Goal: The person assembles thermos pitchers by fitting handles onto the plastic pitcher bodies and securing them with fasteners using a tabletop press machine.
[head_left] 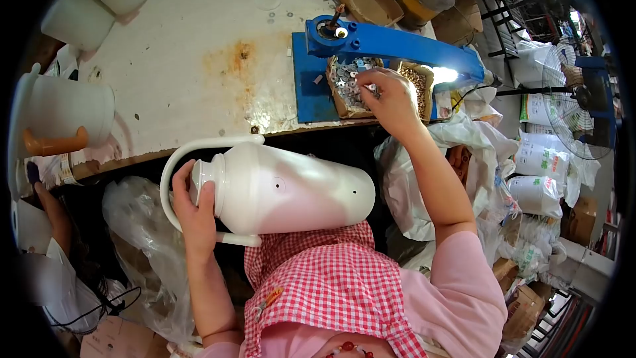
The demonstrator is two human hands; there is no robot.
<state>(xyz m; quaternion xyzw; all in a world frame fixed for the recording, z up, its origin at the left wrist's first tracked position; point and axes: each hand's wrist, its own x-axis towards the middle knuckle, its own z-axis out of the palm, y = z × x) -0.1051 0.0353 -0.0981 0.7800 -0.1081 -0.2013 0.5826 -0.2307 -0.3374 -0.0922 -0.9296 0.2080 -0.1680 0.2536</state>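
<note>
A white thermos jug (298,189) lies on its side across my lap, its neck to the left and its curved handle (173,179) looped around that end. Two small holes show in its body. My left hand (195,202) grips the jug by its neck, inside the handle loop. Over a cardboard box of small flat metal pieces (346,79) is my right hand (392,99), its fingertips pinched together; what they hold, if anything, is hidden. Beside that hand, a second box contains small brass-coloured parts (417,83).
A blue press arm (404,43) reaches over the boxes from its blue base (306,96). More white jug bodies (76,109) stand at the left, where another person's arm (54,219) shows. A plastic bag (414,189) hangs below the worktable (179,73); a fan (576,99) stands at right.
</note>
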